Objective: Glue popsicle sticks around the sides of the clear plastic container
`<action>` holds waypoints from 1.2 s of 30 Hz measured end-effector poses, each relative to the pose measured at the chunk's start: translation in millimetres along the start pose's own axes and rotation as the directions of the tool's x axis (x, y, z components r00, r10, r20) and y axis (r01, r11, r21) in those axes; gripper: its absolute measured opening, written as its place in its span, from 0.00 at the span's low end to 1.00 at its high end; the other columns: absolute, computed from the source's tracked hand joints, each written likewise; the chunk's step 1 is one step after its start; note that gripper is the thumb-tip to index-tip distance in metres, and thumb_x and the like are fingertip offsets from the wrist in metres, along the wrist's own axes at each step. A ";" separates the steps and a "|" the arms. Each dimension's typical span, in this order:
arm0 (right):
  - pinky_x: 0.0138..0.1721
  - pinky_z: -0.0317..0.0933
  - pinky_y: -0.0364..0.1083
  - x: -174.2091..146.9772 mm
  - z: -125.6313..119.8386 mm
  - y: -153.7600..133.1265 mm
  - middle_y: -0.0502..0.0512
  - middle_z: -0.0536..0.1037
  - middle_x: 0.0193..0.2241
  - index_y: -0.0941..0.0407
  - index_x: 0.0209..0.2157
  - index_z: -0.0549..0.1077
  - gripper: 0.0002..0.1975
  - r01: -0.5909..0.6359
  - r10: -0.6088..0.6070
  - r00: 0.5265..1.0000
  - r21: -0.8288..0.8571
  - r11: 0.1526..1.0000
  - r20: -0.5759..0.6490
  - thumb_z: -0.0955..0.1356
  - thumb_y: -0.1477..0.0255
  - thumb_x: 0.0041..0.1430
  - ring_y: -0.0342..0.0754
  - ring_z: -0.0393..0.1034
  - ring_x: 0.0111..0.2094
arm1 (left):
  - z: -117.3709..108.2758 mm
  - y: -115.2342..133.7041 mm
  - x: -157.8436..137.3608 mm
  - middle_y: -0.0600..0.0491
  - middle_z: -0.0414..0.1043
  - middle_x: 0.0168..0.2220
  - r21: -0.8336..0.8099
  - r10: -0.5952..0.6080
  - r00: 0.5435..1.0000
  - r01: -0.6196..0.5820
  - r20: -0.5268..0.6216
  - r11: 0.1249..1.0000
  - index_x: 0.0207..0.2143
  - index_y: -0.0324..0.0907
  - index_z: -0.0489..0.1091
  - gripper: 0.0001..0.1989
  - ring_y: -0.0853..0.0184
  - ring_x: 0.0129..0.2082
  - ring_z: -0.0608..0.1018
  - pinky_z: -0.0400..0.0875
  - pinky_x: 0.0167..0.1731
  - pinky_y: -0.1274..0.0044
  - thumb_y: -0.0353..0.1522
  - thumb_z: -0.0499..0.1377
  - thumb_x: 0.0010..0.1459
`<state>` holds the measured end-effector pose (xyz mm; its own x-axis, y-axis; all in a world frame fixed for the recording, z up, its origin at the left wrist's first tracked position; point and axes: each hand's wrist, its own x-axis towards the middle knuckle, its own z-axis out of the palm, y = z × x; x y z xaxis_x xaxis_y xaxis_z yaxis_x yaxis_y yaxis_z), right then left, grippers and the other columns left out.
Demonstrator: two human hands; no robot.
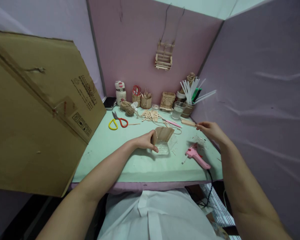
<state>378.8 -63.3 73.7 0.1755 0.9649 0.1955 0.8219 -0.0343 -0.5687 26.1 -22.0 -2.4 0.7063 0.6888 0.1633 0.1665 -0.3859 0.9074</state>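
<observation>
My left hand is closed on the left side of a clear plastic box. Wooden craft sticks form upright panels along the box's back and left sides. Over on the right, my right hand pinches the end of a flat wooden stick piece lying near the back of the table; I cannot tell whether it is one stick or several. Between the box and my right forearm lies a pink hot glue gun, its nozzle pointing left.
Scissors, loose craft sticks, a pink pen-like tool and twine lie behind the box. A water cup and a pot of glue sticks stand back right. Cardboard leans at left.
</observation>
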 end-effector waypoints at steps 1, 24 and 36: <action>0.27 0.56 0.44 5.6 -0.1 1.8 0.56 0.79 0.25 0.57 0.28 0.78 0.19 0.000 0.000 1.000 -0.010 1.000 -0.012 0.65 0.56 0.50 0.45 0.65 0.23 | 0.3 -2.3 0.3 0.47 0.71 0.49 -0.010 0.026 0.999 -0.026 -0.023 1.000 0.54 0.41 0.65 0.48 0.50 0.53 0.72 0.64 0.56 0.63 0.39 0.76 0.27; 0.42 0.61 0.48 -35.6 28.0 -72.0 0.57 0.79 0.36 0.55 0.34 0.77 0.12 0.287 -0.282 0.947 0.006 0.958 -0.151 0.67 0.62 0.57 0.50 0.71 0.38 | -19.4 2.7 0.2 0.42 0.64 0.58 -0.214 0.018 0.977 0.028 0.213 0.976 0.56 0.43 0.62 0.43 0.53 0.60 0.67 0.58 0.60 0.61 0.35 0.74 0.37; 0.49 0.59 0.54 -46.5 52.3 -105.8 0.58 0.77 0.43 0.53 0.41 0.76 0.11 0.557 -0.559 0.827 -0.049 0.829 -0.056 0.65 0.65 0.62 0.54 0.69 0.47 | -23.5 6.7 -1.9 0.44 0.67 0.57 -0.344 -0.007 0.980 0.076 0.198 0.936 0.50 0.44 0.66 0.29 0.56 0.59 0.69 0.60 0.60 0.60 0.34 0.71 0.45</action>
<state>255.4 -90.9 83.0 -0.2840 0.8025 0.5248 0.8054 0.4966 -0.3235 9.7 -11.4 12.4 0.8275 0.5561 0.0774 -0.0275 -0.0975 0.9949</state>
